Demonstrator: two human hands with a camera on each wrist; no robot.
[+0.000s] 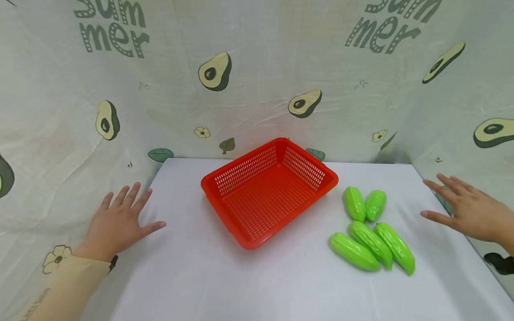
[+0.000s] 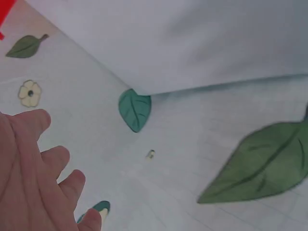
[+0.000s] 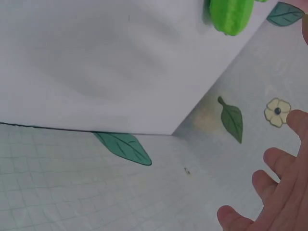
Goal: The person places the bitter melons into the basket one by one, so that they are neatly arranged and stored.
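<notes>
One red plastic basket (image 1: pixel 277 196) sits on the table (image 1: pixel 184 276), its long axis slanting from near left to far right. Right of the basket lie five green bitter melons (image 1: pixel 370 243): the farther two point roughly away from me, the nearer three slant from far left to near right. My two hands are empty, fingers spread: my left hand (image 1: pixel 116 227) is left of the basket, my right hand (image 1: pixel 471 211) well right of it, beyond the melons.
</notes>
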